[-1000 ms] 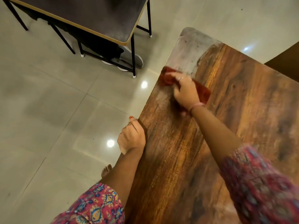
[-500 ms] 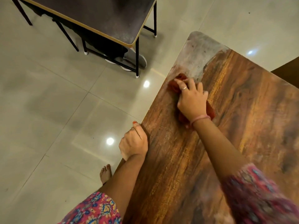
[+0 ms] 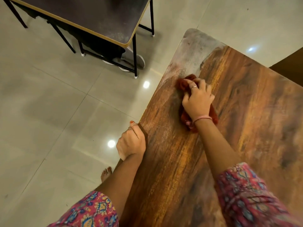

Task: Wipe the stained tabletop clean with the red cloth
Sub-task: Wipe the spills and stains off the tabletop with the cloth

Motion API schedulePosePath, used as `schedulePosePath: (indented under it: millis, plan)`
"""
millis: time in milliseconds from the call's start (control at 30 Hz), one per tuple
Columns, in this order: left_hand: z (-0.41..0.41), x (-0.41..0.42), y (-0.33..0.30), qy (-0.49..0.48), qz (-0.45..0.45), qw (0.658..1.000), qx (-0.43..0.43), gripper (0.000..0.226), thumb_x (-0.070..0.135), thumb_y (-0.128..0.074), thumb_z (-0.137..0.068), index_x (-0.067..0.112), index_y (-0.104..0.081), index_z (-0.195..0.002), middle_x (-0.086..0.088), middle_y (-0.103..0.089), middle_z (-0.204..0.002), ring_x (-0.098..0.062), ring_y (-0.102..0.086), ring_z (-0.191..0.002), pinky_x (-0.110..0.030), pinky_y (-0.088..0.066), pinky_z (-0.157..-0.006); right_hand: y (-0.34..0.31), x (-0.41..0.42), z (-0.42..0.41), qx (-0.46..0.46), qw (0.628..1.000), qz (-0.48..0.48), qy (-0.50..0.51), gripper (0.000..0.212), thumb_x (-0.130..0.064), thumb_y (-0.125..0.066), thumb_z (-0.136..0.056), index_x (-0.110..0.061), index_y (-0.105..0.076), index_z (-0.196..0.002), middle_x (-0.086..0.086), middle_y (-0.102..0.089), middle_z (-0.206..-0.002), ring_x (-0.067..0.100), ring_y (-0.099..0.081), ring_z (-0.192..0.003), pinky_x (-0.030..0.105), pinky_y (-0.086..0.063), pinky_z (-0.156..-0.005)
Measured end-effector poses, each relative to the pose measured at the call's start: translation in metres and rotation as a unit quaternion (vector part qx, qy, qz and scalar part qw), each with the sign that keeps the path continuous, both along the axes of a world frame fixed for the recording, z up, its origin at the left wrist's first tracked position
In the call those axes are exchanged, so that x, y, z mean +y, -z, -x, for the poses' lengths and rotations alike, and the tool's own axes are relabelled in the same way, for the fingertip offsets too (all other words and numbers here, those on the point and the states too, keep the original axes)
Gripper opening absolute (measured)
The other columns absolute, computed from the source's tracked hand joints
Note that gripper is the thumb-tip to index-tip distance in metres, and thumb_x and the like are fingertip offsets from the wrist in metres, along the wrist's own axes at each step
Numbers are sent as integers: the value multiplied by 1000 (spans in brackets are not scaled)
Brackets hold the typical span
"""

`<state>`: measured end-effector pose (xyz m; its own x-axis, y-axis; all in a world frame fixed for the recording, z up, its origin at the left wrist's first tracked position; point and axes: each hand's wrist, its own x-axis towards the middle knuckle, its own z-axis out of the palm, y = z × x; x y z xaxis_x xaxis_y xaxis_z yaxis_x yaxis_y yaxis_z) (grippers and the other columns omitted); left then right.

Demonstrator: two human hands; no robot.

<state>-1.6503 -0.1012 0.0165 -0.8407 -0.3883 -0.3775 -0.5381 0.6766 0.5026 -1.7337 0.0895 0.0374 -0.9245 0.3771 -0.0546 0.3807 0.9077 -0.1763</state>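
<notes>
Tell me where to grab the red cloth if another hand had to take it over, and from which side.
Probably the bunched far end of the red cloth, which sticks out past the right hand toward the grey stained corner of the wooden table. Come from above on the far-left side: the hand covers the middle, and the wrist crowds the near end. The cloth lies flat, so pinch a raised fold.

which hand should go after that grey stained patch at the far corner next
Right. The right hand already grips the red cloth on the tabletop, just short of the grey patch. The left hand holds the table's near edge, bracing, with no cloth.
</notes>
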Motion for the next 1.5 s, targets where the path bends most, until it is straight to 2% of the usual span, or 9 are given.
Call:
schedulePosePath:
  millis: [333, 567, 833, 967, 1067, 1167, 1300, 1367, 1500]
  plan:
    - [-1, 1, 2, 3, 5, 1000, 12, 56, 36, -23, -101, 17, -38, -51, 3, -38, -52, -21, -41, -53, -30, -30, -59, -15, -38, -133, -46, 963, -45, -261, 45, -16, -46, -79, -32, -61, -119, -1, -58, -125, 29, -54, -107, 43, -45, -71]
    - [-1, 0, 4, -6, 7, 1000, 10, 56, 37, -23, -101, 16, -40, -52, 1, -38, -54, -23, -42, -57, -32, -32, -61, -12, -17, -42, -43, 999, -5, -16, 46, -9, -48, -87, -28, -52, -129, 1, -42, -139, 32, -37, -121, 50, -38, -87]
    - [-1, 2, 4, -2, 17, 1000, 20, 55, 37, -23, -102, 15, -43, -55, -3, -44, -60, -23, -41, -58, -31, -29, -60, -25, -57, -172, -70, 956, 5, -284, 42, -21, -48, -79, -31, -61, -118, 0, -60, -120, 31, -59, -102, 46, -52, -67]
    - [-1, 1, 5, -2, 14, 1000, 17, 57, 38, -22, -102, 11, -47, -58, -7, -48, -65, -25, -43, -61, -33, -31, -62, -19, 17, -97, -54, 997, 3, -51, 44, -12, -48, -88, -26, -54, -129, 4, -45, -134, 33, -42, -113, 49, -47, -84]
    - [-2, 0, 6, -5, 17, 1000, 21, 58, 39, -22, -101, 10, -44, -56, -9, -50, -64, -27, -44, -59, -34, -32, -61, -20, 29, -70, -29, 989, 30, 144, 44, -12, -46, -90, -24, -51, -132, 5, -40, -136, 33, -36, -119, 52, -42, -90]
    - [-1, 1, 6, -6, 22, 999, 35, 60, 38, -22, -102, 10, -44, -53, -11, -53, -63, -26, -43, -54, -34, -31, -60, -18, -30, -109, -47, 999, 6, 7, 47, -14, -45, -86, -31, -51, -130, 3, -42, -135, 31, -39, -119, 54, -40, -89]
    - [-1, 3, 5, -11, 25, 999, 40, 62, 37, -24, -101, 1, -61, -68, -23, -65, -76, -35, -55, -67, -35, -32, -63, -21, -66, -192, -59, 967, 13, -247, 47, -27, -36, -81, -34, -58, -121, -1, -58, -121, 28, -56, -104, 44, -50, -67]
    - [-1, 3, 5, -11, 18, 999, 35, 60, 36, -23, -101, 3, -59, -66, -24, -66, -79, -31, -49, -64, -35, -32, -63, -17, -27, -179, -33, 977, 9, -212, 44, -20, -44, -82, -31, -57, -122, 2, -55, -123, 31, -53, -103, 45, -49, -68]
    - [-1, 3, 4, -14, 14, 999, 36, 56, 36, -25, -101, 7, -54, -63, -23, -66, -78, -26, -44, -63, -35, -32, -63, -7, 65, -114, 15, 995, 8, 98, 44, -11, -52, -84, -19, -56, -126, 12, -46, -129, 38, -42, -112, 52, -45, -86]
